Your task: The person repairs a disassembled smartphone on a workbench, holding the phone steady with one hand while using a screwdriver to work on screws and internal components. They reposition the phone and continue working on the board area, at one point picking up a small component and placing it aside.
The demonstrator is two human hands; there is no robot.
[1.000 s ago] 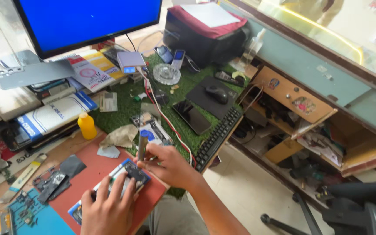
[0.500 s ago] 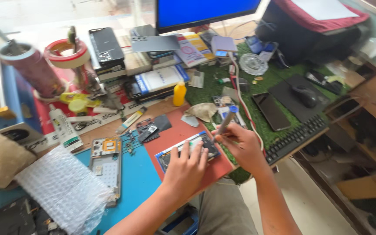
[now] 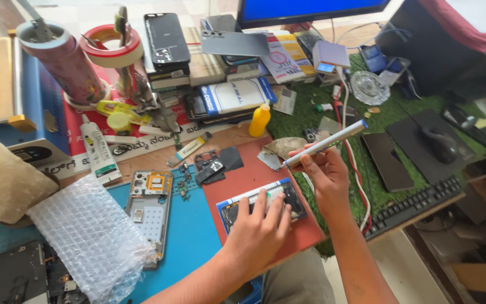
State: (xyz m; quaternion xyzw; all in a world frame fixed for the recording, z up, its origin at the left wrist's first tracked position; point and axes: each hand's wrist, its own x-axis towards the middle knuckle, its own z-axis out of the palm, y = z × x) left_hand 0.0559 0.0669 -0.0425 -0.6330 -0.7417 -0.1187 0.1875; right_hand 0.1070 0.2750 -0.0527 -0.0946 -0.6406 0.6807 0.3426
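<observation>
Firmly, the left hand (image 3: pixel 257 228) lies flat with fingers spread on an opened phone (image 3: pixel 262 204), pinning it to the red mat (image 3: pixel 237 180), seemingly so it cannot slide. Just right of those fingers, the right hand (image 3: pixel 323 171) is closed around a slim silver pen tool (image 3: pixel 326 143), its tip at the thumb, above the phone's upper edge, its tail slanting up and away. Left of the fingers, across the mat's edge, a phone frame (image 3: pixel 148 209) lies on the blue mat (image 3: pixel 192 236), bubble wrap (image 3: pixel 85 242) past it. Beyond the fingertips sit loose parts (image 3: pixel 215 166) and a yellow bottle (image 3: pixel 260 119). A keyboard (image 3: pixel 417 202) hems the right; bare mat shows only at the near edge.
</observation>
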